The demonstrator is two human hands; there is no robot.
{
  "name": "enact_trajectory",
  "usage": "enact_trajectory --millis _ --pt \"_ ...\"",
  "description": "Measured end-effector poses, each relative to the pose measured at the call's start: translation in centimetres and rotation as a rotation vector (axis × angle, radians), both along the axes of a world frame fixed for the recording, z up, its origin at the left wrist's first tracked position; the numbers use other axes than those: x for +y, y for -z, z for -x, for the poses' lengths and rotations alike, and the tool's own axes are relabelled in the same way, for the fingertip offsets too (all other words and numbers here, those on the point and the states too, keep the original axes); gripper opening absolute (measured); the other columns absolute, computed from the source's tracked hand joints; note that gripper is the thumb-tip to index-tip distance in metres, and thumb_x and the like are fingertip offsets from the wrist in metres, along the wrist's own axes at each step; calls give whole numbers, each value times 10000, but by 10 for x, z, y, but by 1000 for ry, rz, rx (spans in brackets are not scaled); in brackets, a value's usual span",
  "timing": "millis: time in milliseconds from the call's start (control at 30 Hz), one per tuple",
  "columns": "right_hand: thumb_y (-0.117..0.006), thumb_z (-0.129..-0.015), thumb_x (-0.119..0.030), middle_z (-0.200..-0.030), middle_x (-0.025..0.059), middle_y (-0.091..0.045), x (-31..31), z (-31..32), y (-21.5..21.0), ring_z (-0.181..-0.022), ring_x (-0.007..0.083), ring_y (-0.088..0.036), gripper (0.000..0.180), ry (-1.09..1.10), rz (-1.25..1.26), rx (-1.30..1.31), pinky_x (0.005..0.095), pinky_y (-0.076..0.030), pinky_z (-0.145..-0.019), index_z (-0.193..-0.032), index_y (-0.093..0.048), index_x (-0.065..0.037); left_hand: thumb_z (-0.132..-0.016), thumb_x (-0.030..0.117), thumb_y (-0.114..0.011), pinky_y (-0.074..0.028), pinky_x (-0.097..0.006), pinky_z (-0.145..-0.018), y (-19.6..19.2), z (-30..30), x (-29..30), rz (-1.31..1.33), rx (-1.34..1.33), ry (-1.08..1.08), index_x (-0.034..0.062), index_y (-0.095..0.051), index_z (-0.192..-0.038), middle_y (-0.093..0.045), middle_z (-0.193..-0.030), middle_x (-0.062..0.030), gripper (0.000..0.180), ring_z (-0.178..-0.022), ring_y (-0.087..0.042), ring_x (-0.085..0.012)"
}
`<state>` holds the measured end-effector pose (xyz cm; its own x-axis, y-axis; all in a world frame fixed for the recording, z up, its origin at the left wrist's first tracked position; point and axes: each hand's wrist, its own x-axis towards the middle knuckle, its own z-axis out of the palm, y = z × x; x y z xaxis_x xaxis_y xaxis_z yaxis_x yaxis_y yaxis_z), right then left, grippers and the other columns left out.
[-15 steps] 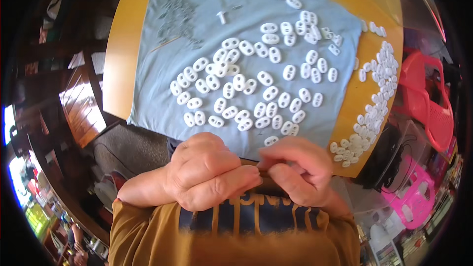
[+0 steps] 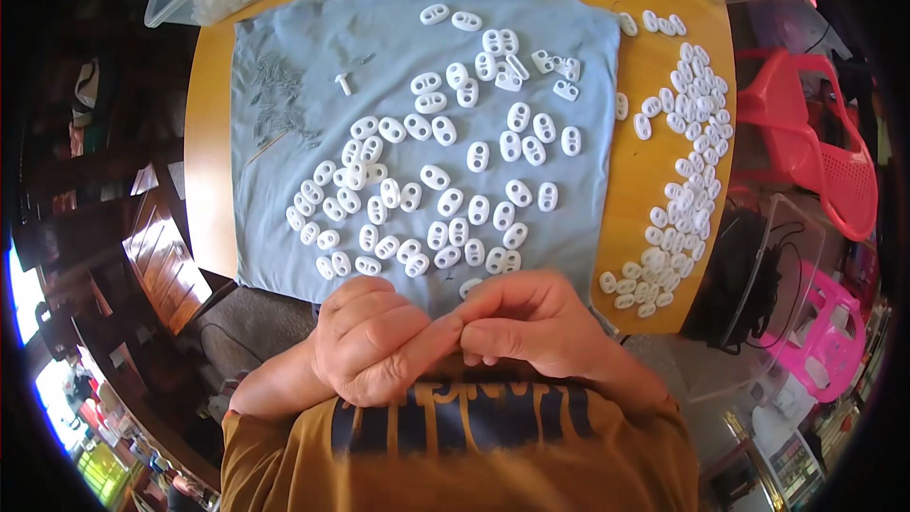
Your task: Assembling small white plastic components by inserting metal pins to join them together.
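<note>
Left hand (image 2: 379, 341) curled closed, right hand (image 2: 533, 324) drawn into a pinch, the two meeting; cannot tell what, if anything, is gripped. Such close work would call for steady, light, even pressure. Beyond, white oval two-hole toggles (image 2: 435, 177) lie scattered across the blue cloth (image 2: 573, 237); farther up, thin grey slivers (image 2: 275, 100) and a white T-shaped piece (image 2: 343, 84)

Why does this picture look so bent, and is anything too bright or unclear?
In the head view, the fisheye lens bows the table and blackens the corners; bright patches at far left are washed out; white pieces on the blue cloth look clear, but anything between the left hand and right hand can't be made out.
</note>
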<state>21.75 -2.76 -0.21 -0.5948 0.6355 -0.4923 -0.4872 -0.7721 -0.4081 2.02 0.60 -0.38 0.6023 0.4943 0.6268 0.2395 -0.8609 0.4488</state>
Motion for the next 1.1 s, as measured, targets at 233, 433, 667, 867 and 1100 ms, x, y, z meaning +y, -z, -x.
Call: enact_trajectory --millis 233,433,667,867,1100 --pt "-607 -850 -95 -752 21 -591 -3 0 2 -629 53 -498 124 63 -109 -59 174 -389 -561 -922 -622 4 -580 -73 -662 -437 -286 -484 -18 -1 15 485 40 -28 -14 -645 -921 -567 -715 -78 346 -583 -552 -192" --pt "-578 -820 -14 -703 51 -585 -2 -7 17 -566 74 -489 75 262 -793 -465 213 -377 -512 -882 -607 16 -681 -61 -656 -454 -300 -521 -15 -33 64 330 110 -98 8 -624 -939 -571 -762 -105 269 -624 -560 -234" --pt "-597 -781 7 -662 62 -583 3 -7 22 -523 130 -496 69 362 -934 -581 239 -384 -483 -850 -599 2 -702 42 -670 -464 -364 -680 10 -89 119 75 303 -37 54 -629 -900 -581 -848 -76 202 -780 -568 -274" --pt "-616 -765 11 -645 62 -569 4 -8 24 -511 154 -491 77 388 -913 -574 266 -376 -472 -836 -593 -10 -688 58 -653 -450 -356 -642 18 -107 130 -55 460 -29 63 -612 -829 -559 -803 -64 147 -733 -556 -254" --pt "-612 -775 7 -669 71 -577 3 -11 23 -537 147 -506 78 422 -907 -571 251 -385 -494 -852 -597 2 -726 55 -637 -443 -314 -608 -1 -104 128 -64 543 22 45 -612 -810 -560 -763 -62 89 -688 -563 -211"
